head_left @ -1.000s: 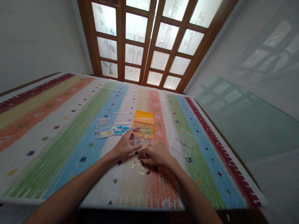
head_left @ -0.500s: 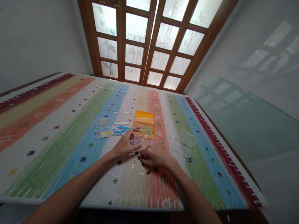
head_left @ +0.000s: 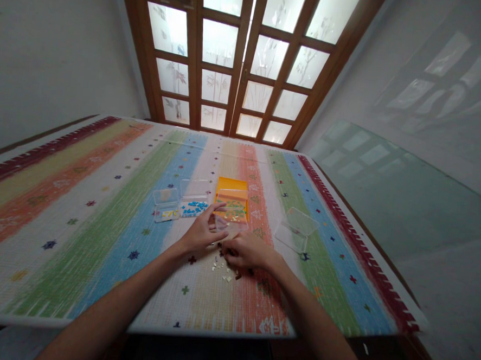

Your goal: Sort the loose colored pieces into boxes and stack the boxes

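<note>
My left hand grips the left side of a clear plastic box, fingers at the far side and thumb at the near side. Pale small pieces show inside that box. My right hand is closed in a pinch just in front of the box, low over the cloth; whatever its fingertips hold is hidden. Around and under it lie scattered small cream pieces and several dark brown pieces.
Behind the held box stands an open orange case with green pieces. To its left are open clear boxes with blue pieces and yellow pieces. Another open clear box sits on the right. A striped cloth covers the table.
My right hand has shifted very slightly among the small pieces, its fingers curled a little differently. My left hand and the boxes stay in place.
</note>
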Motion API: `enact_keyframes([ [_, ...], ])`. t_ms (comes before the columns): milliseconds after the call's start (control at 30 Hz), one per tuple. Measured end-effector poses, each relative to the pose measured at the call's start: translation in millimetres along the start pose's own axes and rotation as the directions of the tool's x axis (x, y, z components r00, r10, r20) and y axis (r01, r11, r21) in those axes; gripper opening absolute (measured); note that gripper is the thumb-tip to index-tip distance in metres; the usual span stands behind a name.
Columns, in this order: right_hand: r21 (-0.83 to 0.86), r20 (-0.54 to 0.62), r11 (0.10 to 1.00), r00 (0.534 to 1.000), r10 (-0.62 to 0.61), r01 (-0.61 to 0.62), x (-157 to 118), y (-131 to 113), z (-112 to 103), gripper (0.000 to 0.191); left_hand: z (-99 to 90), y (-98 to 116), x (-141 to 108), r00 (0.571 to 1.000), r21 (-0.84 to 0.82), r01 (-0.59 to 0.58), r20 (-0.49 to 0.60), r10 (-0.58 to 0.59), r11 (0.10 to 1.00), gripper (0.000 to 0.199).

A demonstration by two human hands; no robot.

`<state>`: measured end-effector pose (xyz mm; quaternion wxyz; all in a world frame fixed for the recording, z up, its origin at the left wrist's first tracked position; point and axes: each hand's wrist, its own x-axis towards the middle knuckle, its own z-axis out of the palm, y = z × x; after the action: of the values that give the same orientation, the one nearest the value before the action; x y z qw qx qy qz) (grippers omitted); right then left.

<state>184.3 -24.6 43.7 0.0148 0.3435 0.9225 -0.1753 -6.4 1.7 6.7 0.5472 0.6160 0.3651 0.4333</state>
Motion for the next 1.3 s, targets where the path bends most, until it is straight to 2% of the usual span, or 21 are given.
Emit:
enact_keyframes([
  [167,0.022,-0.005,1.000,1.000,0.004,-0.004,1,2,3,0.011,0.3,1,0,1.000,-0.007,-0.005,-0.004,0.005,1.000,0.074],
  [267,0.119,-0.020,0.992,0.999,-0.032,0.034,0,5,4,0.008,0.0,0,0,1.000,-0.017,-0.010,0.002,0.010,1.000,0.074],
  [400,0.267,-0.164,0.956,0.983,-0.078,0.120,-7,13,1,0.007,-0.5,-1,1,1.000,-0.040,-0.006,0.011,0.006,0.999,0.077],
  [500,0.298,-0.300,0.949,0.954,-0.010,0.104,-13,21,-3,0.007,-0.3,-3,1,0.999,-0.060,0.000,0.043,0.003,0.998,0.079],
  [633,0.273,-0.391,0.961,0.907,0.160,-0.052,-18,29,-8,0.007,0.9,-6,0,0.997,-0.075,-0.002,0.075,0.007,0.997,0.078],
  [767,0.210,-0.398,0.960,0.881,0.258,-0.186,-18,32,-11,0.005,2.5,-7,-1,0.994,-0.089,0.006,0.111,0.004,0.996,0.077],
  [900,0.185,-0.356,0.957,0.892,0.279,-0.225,-17,34,-10,0.005,3.6,-9,-1,0.988,-0.113,0.024,0.154,-0.006,0.993,0.079],
  [1067,0.249,-0.359,0.950,0.893,0.270,-0.188,-17,37,-10,0.008,3.3,-12,-1,0.987,-0.126,0.021,0.161,0.000,0.992,0.080],
  [1233,0.368,-0.421,0.925,0.869,0.259,-0.097,-24,38,-18,0.014,0.4,-9,-2,0.990,-0.100,0.024,0.141,-0.010,0.995,0.078],
  [1300,0.421,-0.383,0.905,0.891,0.243,-0.066,-29,38,-23,0.016,-0.8,-8,-1,0.993,-0.083,0.017,0.117,-0.007,0.996,0.078],
])
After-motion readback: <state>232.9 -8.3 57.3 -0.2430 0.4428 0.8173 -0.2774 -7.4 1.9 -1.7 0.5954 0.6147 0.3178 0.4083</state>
